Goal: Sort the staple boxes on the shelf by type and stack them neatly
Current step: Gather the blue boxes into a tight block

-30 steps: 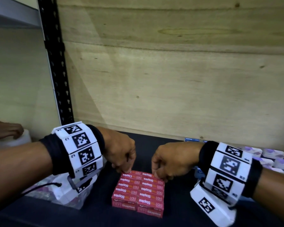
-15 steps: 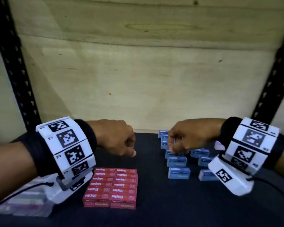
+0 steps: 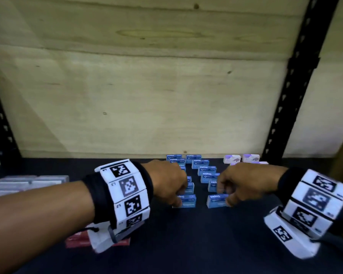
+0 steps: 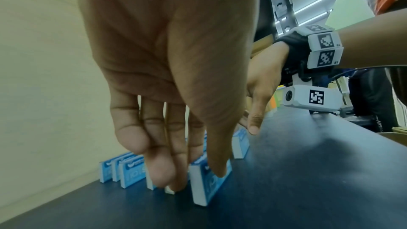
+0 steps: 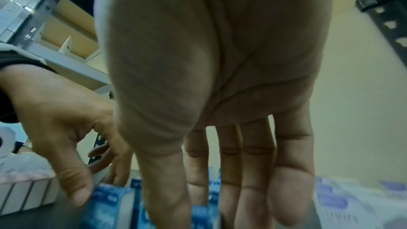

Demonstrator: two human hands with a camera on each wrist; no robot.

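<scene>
Two rows of blue staple boxes stand on edge on the dark shelf (image 3: 186, 244), running back toward the wall. My left hand (image 3: 178, 194) pinches the front box of the left row (image 3: 188, 201). In the left wrist view the thumb lies on that box's face (image 4: 202, 189) and the fingers reach behind it. My right hand (image 3: 226, 194) holds the front box of the right row (image 3: 216, 201) the same way, with the box (image 5: 199, 215) between thumb and fingers. The red stack (image 3: 77, 240) lies lower left, mostly hidden under my left wrist.
Pale grey boxes (image 3: 28, 182) lie flat at the far left. White-and-purple boxes (image 3: 232, 158) stand at the back right. A plywood wall (image 3: 147, 95) closes the back, with a black upright (image 3: 293, 95) on the right.
Both hands left the red stack and moved right to the blue boxes. The view swung right with them, and each hand now holds a front blue box.
</scene>
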